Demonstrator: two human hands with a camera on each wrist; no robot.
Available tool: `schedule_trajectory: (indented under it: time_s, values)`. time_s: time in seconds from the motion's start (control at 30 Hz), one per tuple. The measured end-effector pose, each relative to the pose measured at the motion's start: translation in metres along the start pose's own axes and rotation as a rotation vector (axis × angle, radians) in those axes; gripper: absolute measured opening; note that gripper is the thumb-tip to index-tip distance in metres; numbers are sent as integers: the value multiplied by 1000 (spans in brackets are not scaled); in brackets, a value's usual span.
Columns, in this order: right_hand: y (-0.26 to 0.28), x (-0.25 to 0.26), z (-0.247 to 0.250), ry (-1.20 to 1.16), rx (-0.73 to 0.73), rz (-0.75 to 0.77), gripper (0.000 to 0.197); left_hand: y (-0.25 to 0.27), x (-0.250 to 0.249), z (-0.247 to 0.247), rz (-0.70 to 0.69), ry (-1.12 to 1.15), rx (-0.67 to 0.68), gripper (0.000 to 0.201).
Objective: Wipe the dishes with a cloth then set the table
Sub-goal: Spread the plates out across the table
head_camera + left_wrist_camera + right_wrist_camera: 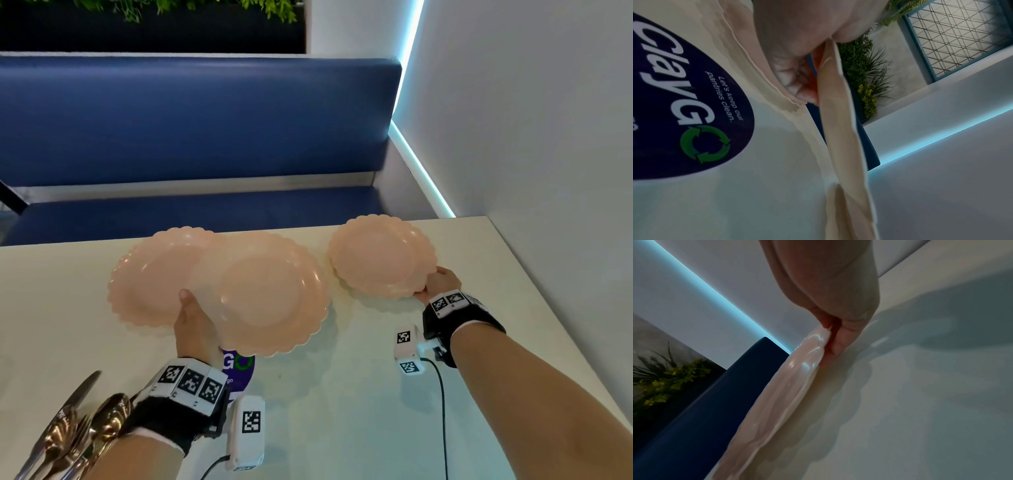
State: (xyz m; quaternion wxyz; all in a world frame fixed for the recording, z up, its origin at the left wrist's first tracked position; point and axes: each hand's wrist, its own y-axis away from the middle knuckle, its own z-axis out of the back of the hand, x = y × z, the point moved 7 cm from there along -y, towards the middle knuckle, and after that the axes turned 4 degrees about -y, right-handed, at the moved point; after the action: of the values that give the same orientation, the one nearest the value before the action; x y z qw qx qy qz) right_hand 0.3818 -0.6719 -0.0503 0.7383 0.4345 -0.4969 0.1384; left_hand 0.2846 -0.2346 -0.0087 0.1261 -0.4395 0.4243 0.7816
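At the far left of the desk [342, 428], a bundle of bronze-toned cutlery [68, 431] is lying by my left forearm, a knife among it. My left hand [195, 329] is grasping a pink scalloped plate [270, 294] by its near-left rim, thumb on top and fingers [797, 78] curled under, so that grip is clenched on the plate. This plate is tilting up off the desk and overlapping a second pink plate [150, 274], which is lying flat just behind and to the left. Under the lifted plate's near edge a purple sticker [239, 373] with white lettering and green arrows is showing on the desk. Further right, my right hand [438, 284] is pinching the near rim of a third pink plate [376, 257], which seems to be the top of a small stack near the desk's far right corner. Behind the desk a blue bench seat [191, 116] is running along the wall, with green plants [212, 7] above it.
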Motion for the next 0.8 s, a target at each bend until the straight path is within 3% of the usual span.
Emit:
schedule_trajectory:
  time_s: [0.23,0.3,0.37,0.43,0.47,0.53,0.63,0.73,0.77,0.8]
  values:
    - [-16,-13,5,75,5,-39,41,7,10,4,38,-11,-4,81]
    - [-14,-8,9,295,-54,-30,47,10,12,6,50,-44,-5,82]
    - [1,10,13,499,-160,99,52,16,14,6,74,-60,27,81]
    - [28,32,5,426,-149,345,47,24,12,2,55,-82,77,71]
    - [47,39,-5,386,-74,443,42,30,11,1,29,-122,98,66]
    - [84,32,-33,356,209,490,33,37,11,-4,-42,-203,155,69]
    - [147,4,-55,391,623,334,36,51,14,-5,-83,-324,219,71]
    - [181,-18,-44,300,727,201,31,59,29,4,-8,-365,281,112]
    - [186,-28,-39,232,742,137,36,60,35,6,1,-339,327,109]
    - [189,-37,-32,178,728,86,40,65,39,10,5,-302,364,93]
